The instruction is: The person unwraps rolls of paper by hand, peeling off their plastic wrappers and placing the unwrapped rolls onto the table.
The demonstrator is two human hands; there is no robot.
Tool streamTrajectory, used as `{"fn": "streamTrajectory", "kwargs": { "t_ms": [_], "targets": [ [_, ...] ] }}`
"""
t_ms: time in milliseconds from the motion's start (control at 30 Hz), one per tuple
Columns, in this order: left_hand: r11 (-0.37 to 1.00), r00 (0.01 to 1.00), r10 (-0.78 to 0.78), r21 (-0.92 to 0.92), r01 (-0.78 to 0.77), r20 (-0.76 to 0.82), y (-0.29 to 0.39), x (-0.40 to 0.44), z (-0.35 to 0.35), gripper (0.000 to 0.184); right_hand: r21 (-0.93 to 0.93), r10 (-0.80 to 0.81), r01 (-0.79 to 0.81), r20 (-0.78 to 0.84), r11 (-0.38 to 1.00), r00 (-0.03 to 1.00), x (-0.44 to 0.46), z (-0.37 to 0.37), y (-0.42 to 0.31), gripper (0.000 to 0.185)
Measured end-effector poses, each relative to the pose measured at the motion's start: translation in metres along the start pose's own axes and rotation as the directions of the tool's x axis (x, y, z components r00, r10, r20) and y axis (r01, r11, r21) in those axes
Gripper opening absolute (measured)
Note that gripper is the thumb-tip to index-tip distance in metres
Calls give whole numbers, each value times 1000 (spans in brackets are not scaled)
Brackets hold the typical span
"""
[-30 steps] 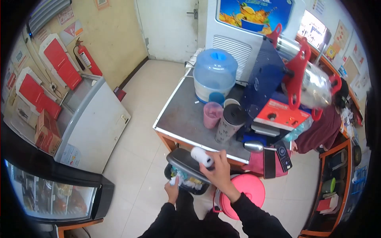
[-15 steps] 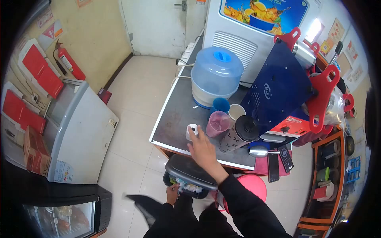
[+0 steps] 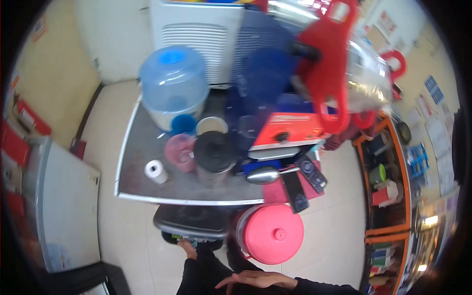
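Observation:
My left hand [image 3: 187,248] is at the front rim of a black bin [image 3: 194,221], under its partly raised lid; its fingertips are hidden, so I cannot tell whether they grip anything. Crumpled waste shows inside the bin. My right hand [image 3: 255,279] is low in front of my body, fingers stretched out, holding nothing. A small white paper roll [image 3: 156,172] stands on the grey counter [image 3: 135,169]. Behind it are a pink cup [image 3: 180,152], a blue cup [image 3: 183,125], a cream cup [image 3: 212,126] and a black-lidded tumbler [image 3: 215,155].
A pink lidded bucket [image 3: 270,233] stands beside the bin. Along the counter are a blue-lidded water container [image 3: 174,83], a red-and-blue machine [image 3: 290,130], a metal scoop [image 3: 263,175] and a phone [image 3: 294,191]. An orange shelf [image 3: 388,177] is at right, a white freezer [image 3: 69,206] at left.
My right hand has withdrawn from the paper roll down to my body. The roll remains on the counter. My view has swung right; my left hand stays at the bin.

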State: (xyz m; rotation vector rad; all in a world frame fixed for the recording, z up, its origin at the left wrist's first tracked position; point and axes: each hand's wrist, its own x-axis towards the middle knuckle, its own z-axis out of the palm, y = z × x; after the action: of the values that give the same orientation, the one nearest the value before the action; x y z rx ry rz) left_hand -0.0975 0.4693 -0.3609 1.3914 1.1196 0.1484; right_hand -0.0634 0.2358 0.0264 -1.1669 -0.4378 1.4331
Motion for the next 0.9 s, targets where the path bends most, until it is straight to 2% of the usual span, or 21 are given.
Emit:
{"fn": "streamTrajectory", "kwargs": {
  "t_ms": [33, 67, 100, 133, 200, 233, 267, 300, 333, 367, 400, 433, 467, 533, 600, 667, 700, 767, 833, 900],
  "targets": [
    [998, 995, -65, -10, 65, -69, -5, 3, 14, 22, 14, -25, 26, -85, 1000, 996, -17, -4, 5, 65],
    [997, 995, -70, 39, 67, 72, -32, 25, 2, 38, 25, -51, 56, -160, 998, 986, -33, -8, 11, 65],
    [966, 968, -204, -129, 222, 143, -23, 22, 8, 44, 86, -8, 30, -239, 996, 971, -48, -15, 18, 64],
    [883, 919, -319, -279, 377, 233, -18, 21, 9, 52, 114, -35, 77, -332, 990, 943, -62, -22, 22, 64],
    [833, 778, -234, -292, 470, 584, -10, 22, -11, 68, 10, -88, 106, -484, 994, 871, -92, -44, 33, 60],
    [885, 861, -127, -336, 323, 493, -2, 4, -14, 78, -135, -142, 72, -632, 988, 762, -107, -59, 31, 56],
    [904, 843, -320, -126, 408, 432, 4, 1, -29, 77, -262, -210, 12, -749, 965, 629, -124, -73, 20, 51],
    [857, 790, -500, 71, 511, 354, 7, -1, -44, 76, -307, -281, 22, -838, 952, 468, -141, -88, -6, 31],
    [827, 774, -561, 217, 518, 293, 14, -9, -57, 75, -621, -605, 20, -755, 783, 254, -157, -118, -20, 23],
    [835, 784, -538, 322, 445, 310, 27, -22, -62, 73, -615, -616, 43, -787, 788, 39, -171, -149, -35, 24],
    [852, 799, -484, 400, 337, 358, 40, -34, -64, 72, -701, -700, -54, -700, 711, -138, -184, -170, -71, 22],
    [860, 803, -428, 459, 222, 415, 69, -56, -61, 70, -740, -708, 4, -645, 673, -287, -190, -197, -101, 25],
    [859, 801, -379, 497, 120, 463, 101, -79, -54, 68, -864, -846, -155, -408, 480, -343, -201, -219, -137, 23],
    [850, 790, -272, 522, -72, 550, 159, -126, -39, 65, -878, -871, -309, -204, 365, -447, -210, -274, -190, 23],
    [828, 764, -176, 513, -226, 620, 210, -167, -24, 62, -814, -844, -356, -274, 459, -461, -218, -333, -225, 23],
    [800, 733, -97, 490, -345, 673, 251, -200, -12, 59, -678, -811, -453, -533, 580, -240, -219, -405, -230, 21],
    [788, 720, -64, 478, -389, 691, 269, -213, -8, 58, -601, -746, -515, -655, 611, -122, -216, -424, -232, 20],
    [760, 697, -18, 462, -456, 717, 293, -234, -3, 55, -408, -596, -738, -803, 537, 11, -207, -412, -233, 18],
    [734, 677, 1, 460, -501, 736, 309, -248, -1, 52, -286, -587, -797, -803, 533, -105, -191, -412, -220, 20],
    [706, 659, 11, 461, -538, 752, 321, -260, 2, 49, -194, -677, -835, -690, 515, -257, -175, -420, -205, 24]
  ]
}}
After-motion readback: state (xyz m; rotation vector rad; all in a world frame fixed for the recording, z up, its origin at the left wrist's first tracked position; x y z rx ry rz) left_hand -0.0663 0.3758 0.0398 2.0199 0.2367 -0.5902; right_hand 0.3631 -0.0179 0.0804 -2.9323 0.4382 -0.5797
